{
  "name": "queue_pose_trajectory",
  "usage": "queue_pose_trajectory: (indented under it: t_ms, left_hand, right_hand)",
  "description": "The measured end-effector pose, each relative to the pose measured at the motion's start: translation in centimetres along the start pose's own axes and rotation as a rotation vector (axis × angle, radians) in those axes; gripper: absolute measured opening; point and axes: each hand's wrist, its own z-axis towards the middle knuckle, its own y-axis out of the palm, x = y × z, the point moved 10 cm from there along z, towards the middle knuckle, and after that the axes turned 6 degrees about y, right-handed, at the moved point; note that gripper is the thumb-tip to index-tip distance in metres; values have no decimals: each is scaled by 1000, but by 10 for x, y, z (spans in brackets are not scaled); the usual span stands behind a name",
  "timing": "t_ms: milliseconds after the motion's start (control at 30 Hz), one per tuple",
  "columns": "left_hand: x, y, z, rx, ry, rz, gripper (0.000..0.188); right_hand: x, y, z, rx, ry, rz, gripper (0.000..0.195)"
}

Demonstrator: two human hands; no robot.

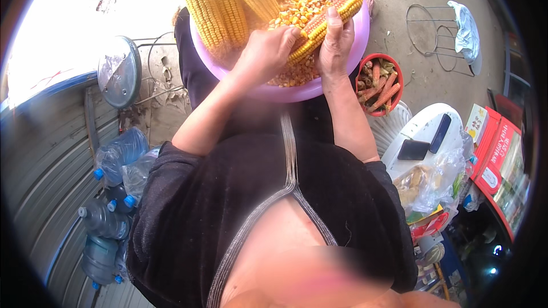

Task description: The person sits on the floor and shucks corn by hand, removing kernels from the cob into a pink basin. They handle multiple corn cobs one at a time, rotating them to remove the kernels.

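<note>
A pink plastic basin (367,21) rests on my lap, holding loose corn kernels (302,2) and several whole ears of dried corn (205,13) on its left side. Over the kernels, my right hand (336,38) grips a partly shelled corn cob (325,25), thumb on top. Bare reddish strips show between its yellow rows. My left hand (272,49) is curled against the lower end of that cob, its thumb near the kernel rows; its fingertips are partly hidden.
A red bucket (400,72) of bare cobs stands right of the basin, near a white table (396,147) with two phones and plastic bags. Farther off is a wire-legged stool (466,36). A round stool (120,72) and large plastic water bottles (105,222) are at the left.
</note>
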Motion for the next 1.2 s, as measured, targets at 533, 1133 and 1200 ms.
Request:
queue_pose_trajectory:
  t_ms: [533,1133,1200]
  left_hand:
    - [-29,2,-10,-8,-253,-478,31]
    - [29,-8,16,-57,123,-122,48]
    - [23,-11,14,-16,22,-220,43]
  right_hand:
    - [6,2,5,-69,74,41,45]
    - [-3,12,1,-104,81,-114,41]
    - [7,6,1,-127,134,-108,40]
